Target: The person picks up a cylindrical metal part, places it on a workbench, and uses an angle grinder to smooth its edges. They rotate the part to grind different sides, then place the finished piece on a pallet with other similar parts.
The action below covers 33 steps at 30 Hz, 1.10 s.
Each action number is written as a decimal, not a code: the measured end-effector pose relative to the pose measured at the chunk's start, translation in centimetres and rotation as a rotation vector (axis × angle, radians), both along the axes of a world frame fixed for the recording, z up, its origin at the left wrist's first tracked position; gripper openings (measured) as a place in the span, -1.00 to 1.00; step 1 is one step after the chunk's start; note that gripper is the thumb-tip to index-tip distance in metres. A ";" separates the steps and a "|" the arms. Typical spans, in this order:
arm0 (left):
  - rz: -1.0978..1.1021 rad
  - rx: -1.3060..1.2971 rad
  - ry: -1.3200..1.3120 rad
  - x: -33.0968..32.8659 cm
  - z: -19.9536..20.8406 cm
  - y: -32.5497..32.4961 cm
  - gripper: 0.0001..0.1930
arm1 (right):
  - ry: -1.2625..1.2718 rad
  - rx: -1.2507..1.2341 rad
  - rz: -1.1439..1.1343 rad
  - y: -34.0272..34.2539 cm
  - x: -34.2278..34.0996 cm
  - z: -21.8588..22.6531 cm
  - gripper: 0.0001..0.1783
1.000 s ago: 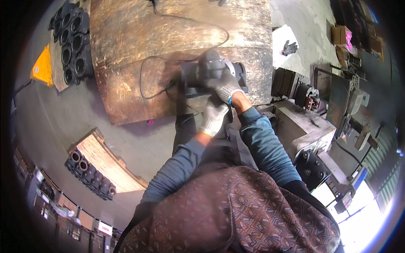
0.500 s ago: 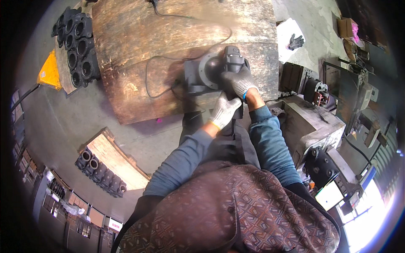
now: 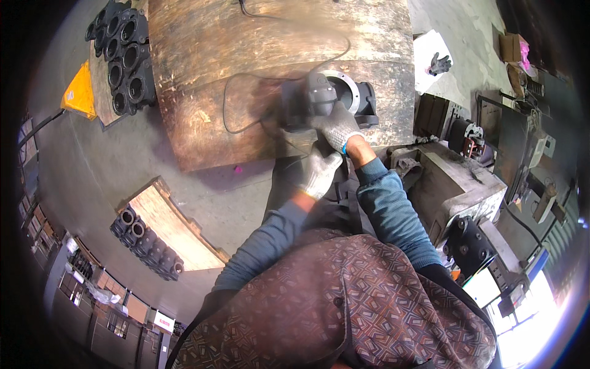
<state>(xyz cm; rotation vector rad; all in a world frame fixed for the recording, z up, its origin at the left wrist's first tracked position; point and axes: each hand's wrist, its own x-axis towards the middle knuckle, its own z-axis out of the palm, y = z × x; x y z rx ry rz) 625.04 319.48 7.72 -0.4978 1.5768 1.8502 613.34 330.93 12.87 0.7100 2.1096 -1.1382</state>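
My gloved right hand [image 3: 338,128] is wrapped round a dark angle grinder [image 3: 321,97], just behind its head. Further back, nearer my body, my gloved left hand [image 3: 321,170] is closed on the grinder's rear body. The grinder's head lies over the left part of a dark cast metal housing [image 3: 367,103] with a round opening and a pale flange ring. Its disc is hidden beneath the head, so I cannot tell whether it touches the metal. A thin black power cord [image 3: 225,101] loops across the wooden tabletop [image 3: 203,67] to the left.
Several black castings [image 3: 131,58] stand at the far left beside a yellow pallet-truck part [image 3: 80,92]. More castings [image 3: 146,245] line a wooden pallet [image 3: 175,230] at lower left. A dark glove [image 3: 439,64] lies on a white sheet right of the table. Heavy machinery [image 3: 455,178] stands close on my right.
The grinder and both hands have swept left across the housing's ring. The ring's right side, covered before, now shows. The whole view has shifted slightly.
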 end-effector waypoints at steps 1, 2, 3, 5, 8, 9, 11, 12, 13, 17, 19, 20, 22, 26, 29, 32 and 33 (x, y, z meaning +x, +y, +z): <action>0.039 0.045 0.001 0.6 0.1 0.0 -0.51 | 0.008 0.012 0.010 -0.1 0.4 0.2 -0.36; 0.066 0.080 -0.006 1.1 0.3 0.1 -0.51 | 0.016 0.025 0.019 -0.2 0.8 0.3 -0.37; 0.101 0.110 -0.022 1.6 0.3 0.1 -0.51 | 0.021 0.021 0.024 -0.2 1.3 0.4 -0.39; 0.066 0.070 0.049 2.5 0.4 0.2 -0.50 | 0.009 -0.017 0.023 -0.1 2.2 0.6 -0.42; -0.036 -0.071 0.088 3.0 0.4 0.4 -0.45 | 0.036 0.034 -0.039 0.3 3.2 0.4 -0.45; -0.070 -0.097 0.159 2.9 0.4 0.4 -0.46 | 0.031 0.032 -0.030 0.4 3.2 0.3 -0.44; -0.090 -0.068 0.113 2.2 0.4 0.4 -0.48 | 0.014 -0.007 -0.041 0.8 2.8 -0.2 -0.35; -0.140 -0.100 0.017 1.1 0.2 0.2 -0.49 | 0.029 -0.016 -0.058 0.9 2.5 -0.5 -0.33; -0.100 -0.123 0.079 1.0 0.2 0.4 -0.50 | 0.055 -0.011 -0.082 1.1 2.0 -0.9 -0.31; -0.145 -0.031 0.206 -2.0 -0.3 0.4 -0.56 | 0.004 -0.069 -0.188 2.2 0.6 -1.9 -0.27; -0.297 -0.151 0.241 -2.9 -0.5 0.4 -0.57 | 0.021 -0.021 -0.224 2.8 0.6 -2.2 -0.23; -0.332 -0.215 0.253 -2.8 -0.5 0.5 -0.57 | 0.004 -0.017 -0.235 3.1 0.6 -2.3 -0.19; -0.366 -0.130 0.250 -3.0 -0.4 0.5 -0.54 | -0.025 -0.002 -0.279 3.5 1.0 -2.3 -0.09; -0.304 -0.022 0.248 -3.1 -0.1 0.1 -0.61 | -0.035 0.034 -0.347 3.7 1.9 -2.0 0.17; -0.464 -0.131 0.503 -2.7 0.4 -0.4 -0.68 | -0.010 -0.009 -0.415 3.6 2.8 -1.5 0.14; -0.492 -0.146 0.352 -2.6 1.0 -1.0 -0.72 | -0.089 -0.052 -0.471 3.6 3.6 -0.8 0.05; -0.508 -0.152 0.292 -2.8 1.3 -1.3 -0.70 | -0.099 -0.071 -0.480 3.6 3.9 -0.6 -0.07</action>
